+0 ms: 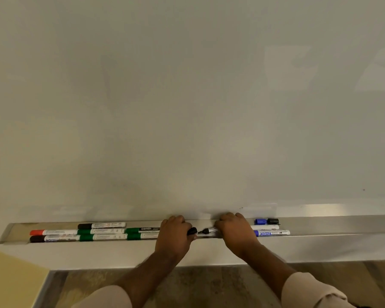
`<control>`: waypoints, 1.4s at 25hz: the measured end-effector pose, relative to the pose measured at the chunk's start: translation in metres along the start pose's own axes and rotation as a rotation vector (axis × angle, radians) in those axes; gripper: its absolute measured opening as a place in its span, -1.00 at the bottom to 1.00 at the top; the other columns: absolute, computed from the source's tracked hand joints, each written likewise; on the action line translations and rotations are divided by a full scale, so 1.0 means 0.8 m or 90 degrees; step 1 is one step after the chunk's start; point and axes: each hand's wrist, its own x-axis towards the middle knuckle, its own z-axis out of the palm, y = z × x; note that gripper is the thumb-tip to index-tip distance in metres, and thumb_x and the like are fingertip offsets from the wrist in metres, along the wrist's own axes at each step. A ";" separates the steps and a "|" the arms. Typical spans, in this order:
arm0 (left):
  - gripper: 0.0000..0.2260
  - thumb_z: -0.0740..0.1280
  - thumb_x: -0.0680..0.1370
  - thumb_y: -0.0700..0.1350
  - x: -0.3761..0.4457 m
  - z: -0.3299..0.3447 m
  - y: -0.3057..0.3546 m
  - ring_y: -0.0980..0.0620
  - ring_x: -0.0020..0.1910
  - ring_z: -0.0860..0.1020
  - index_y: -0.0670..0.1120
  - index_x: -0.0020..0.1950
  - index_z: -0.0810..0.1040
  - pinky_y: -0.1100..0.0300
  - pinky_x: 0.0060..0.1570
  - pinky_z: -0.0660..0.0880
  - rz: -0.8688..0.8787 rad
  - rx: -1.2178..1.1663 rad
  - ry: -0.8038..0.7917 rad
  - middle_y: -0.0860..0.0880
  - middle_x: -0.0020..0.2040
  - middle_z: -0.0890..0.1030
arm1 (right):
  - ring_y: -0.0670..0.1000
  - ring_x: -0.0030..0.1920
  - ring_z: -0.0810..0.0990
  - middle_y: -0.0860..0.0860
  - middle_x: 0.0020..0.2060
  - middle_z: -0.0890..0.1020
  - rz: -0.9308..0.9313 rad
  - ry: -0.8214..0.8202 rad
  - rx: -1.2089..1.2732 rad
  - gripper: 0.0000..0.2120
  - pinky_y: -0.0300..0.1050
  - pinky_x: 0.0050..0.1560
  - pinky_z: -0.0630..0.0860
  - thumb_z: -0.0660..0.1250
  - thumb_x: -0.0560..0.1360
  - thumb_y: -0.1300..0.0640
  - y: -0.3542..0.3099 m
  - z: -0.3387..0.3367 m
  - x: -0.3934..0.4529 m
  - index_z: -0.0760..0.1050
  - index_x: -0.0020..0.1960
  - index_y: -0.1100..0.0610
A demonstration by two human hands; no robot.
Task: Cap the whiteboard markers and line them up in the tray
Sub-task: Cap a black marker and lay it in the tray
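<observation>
My left hand [175, 233] grips a black cap [192, 231] over the metal tray [209, 247] under the whiteboard. My right hand [235, 230] holds an uncapped black marker [208, 230], its tip pointing left, a short gap from the cap. Capped markers lie in rows at the tray's left: a red one [51, 232], a black one [53, 238], another black one [101, 225] and several green ones [102, 231]. Right of my right hand lies a blue uncapped marker [272, 233], with a white marker barrel [265, 227] behind it.
A loose blue cap [260, 221] and a loose black cap [273, 221] lie at the back of the tray on the right. The whiteboard [187, 96] rises behind the tray. Wood-pattern floor [198, 285] shows below, and a yellow wall [7, 278] at lower left.
</observation>
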 end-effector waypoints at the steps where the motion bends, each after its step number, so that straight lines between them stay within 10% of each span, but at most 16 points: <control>1: -0.73 0.23 0.53 0.15 0.000 0.001 0.001 0.03 0.00 0.42 0.06 0.08 0.61 0.12 0.02 0.29 -0.010 -0.004 -0.004 0.05 -0.03 0.52 | 0.08 0.10 0.49 0.05 0.05 0.58 -0.006 0.001 0.000 -0.83 -0.05 0.15 0.35 0.26 0.52 0.16 0.000 0.001 0.000 0.54 0.09 0.07; 14: -0.84 0.33 0.50 0.04 -0.025 -0.020 -0.004 -0.02 -0.02 0.45 0.05 0.03 0.61 0.11 -0.04 0.29 -0.007 -0.066 0.080 0.04 -0.04 0.54 | 0.06 0.14 0.47 0.02 0.12 0.57 -0.006 0.099 0.096 -0.67 -0.04 0.25 0.33 0.32 0.46 0.21 -0.003 -0.026 -0.020 0.44 0.21 0.05; 22: -0.67 0.28 0.57 -0.10 -0.053 -0.118 0.007 0.16 -0.11 0.47 0.14 0.31 0.43 0.33 -0.09 0.42 -0.030 -0.384 0.210 0.07 -0.10 0.53 | 0.01 -0.24 0.47 0.00 -0.14 0.55 -0.037 0.350 0.270 -0.82 -0.09 -0.20 0.40 0.25 0.53 0.28 -0.016 -0.094 -0.044 0.48 0.07 0.07; 35: -0.87 0.43 0.44 -0.20 -0.081 -0.281 0.000 0.10 -0.26 0.59 -0.03 -0.05 0.62 0.30 -0.19 0.53 -0.016 -0.797 0.327 0.02 -0.21 0.70 | -0.04 -0.21 0.51 -0.08 -0.13 0.54 -0.099 0.446 0.311 -0.78 -0.05 -0.26 0.51 0.28 0.55 0.06 -0.084 -0.253 -0.101 0.53 0.19 -0.03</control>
